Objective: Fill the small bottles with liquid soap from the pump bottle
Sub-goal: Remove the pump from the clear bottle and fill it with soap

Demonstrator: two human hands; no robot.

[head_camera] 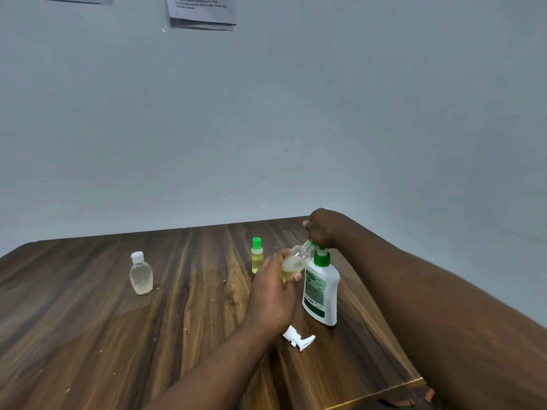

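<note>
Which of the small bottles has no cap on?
The clear bottle tilted in the left hand; the white-capped bottle and green-capped bottle stand closed.

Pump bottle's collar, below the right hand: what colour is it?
The collar is green, clearest in the head view.

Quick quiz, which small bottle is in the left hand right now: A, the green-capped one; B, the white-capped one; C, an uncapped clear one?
C: the left hand grips an uncapped clear bottle tilted toward the pump bottle, while the green-capped bottle and white-capped bottle stand unheld.
</note>
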